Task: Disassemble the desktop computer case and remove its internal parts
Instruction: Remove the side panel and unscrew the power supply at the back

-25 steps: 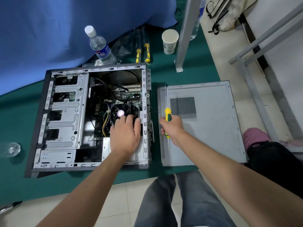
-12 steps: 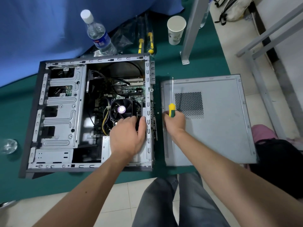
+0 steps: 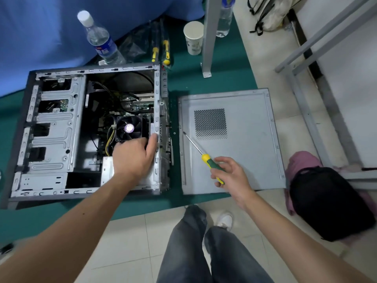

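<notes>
The open desktop case (image 3: 53, 139) lies on its side on a green mat, its drive cage at the left and motherboard at the right. A black CPU fan (image 3: 129, 128) with a purple hub sits in the middle. My left hand (image 3: 133, 156) rests inside the case just below the fan, fingers bent against the case's right rail; I cannot tell whether it grips anything. My right hand (image 3: 230, 172) holds a yellow and green screwdriver (image 3: 201, 154) over the removed grey side panel (image 3: 244, 152), its tip pointing up-left toward the panel's edge.
A water bottle (image 3: 100, 39), a paper cup (image 3: 193, 37) and two bagged screwdrivers (image 3: 161, 50) stand behind the case. A grey metal post (image 3: 209, 35) rises beside the cup. A black and pink bag (image 3: 326, 197) lies at the right. My legs are below.
My right hand has drawn back down and to the right from the case's edge, and the screwdriver has tilted from upright to slanting up-left. My left hand stays by the fan.
</notes>
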